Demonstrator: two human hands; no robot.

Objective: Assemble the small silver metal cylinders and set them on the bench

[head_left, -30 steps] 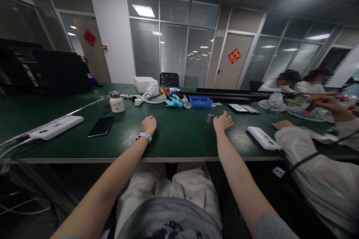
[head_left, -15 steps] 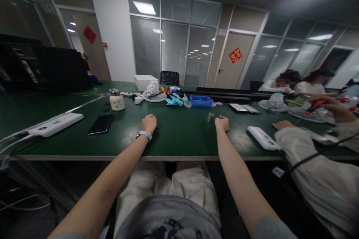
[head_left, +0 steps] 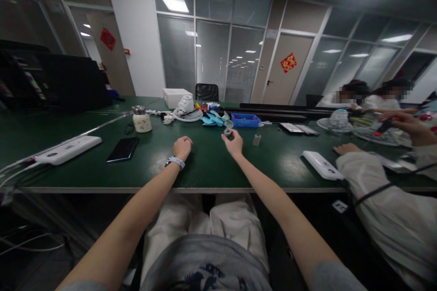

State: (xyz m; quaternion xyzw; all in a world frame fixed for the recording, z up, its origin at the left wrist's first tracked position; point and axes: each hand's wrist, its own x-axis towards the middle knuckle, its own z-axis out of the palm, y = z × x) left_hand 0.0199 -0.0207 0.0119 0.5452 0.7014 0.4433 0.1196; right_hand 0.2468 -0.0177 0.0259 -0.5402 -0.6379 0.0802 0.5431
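Note:
My right hand (head_left: pixel 234 144) pinches a small grey metal cylinder (head_left: pixel 227 132) between thumb and fingers, just above the green table (head_left: pixel 208 173). Its round end shows at the fingertips. To the right of that hand, a similar metal cylinder (head_left: pixel 257 139) stands upright on the tabletop. My left hand (head_left: pixel 182 147), with a watch on the wrist, is closed in a loose fist at the table, left of the right hand. The curled fingers hide whatever it may hold.
Behind the hands lie light-blue fan blades (head_left: pixel 212 119), a blue basket (head_left: pixel 245 120) and a white fan part (head_left: pixel 187 111). A phone (head_left: pixel 123 150), bottle (head_left: pixel 141 120) and power strip (head_left: pixel 70 150) sit left. Rightward are another power strip (head_left: pixel 322 165) and a co-worker's sleeve (head_left: pixel 368 182).
My right hand has moved left, carrying one metal cylinder away from beside the other, which stays standing. My left hand has stayed closed in about the same place.

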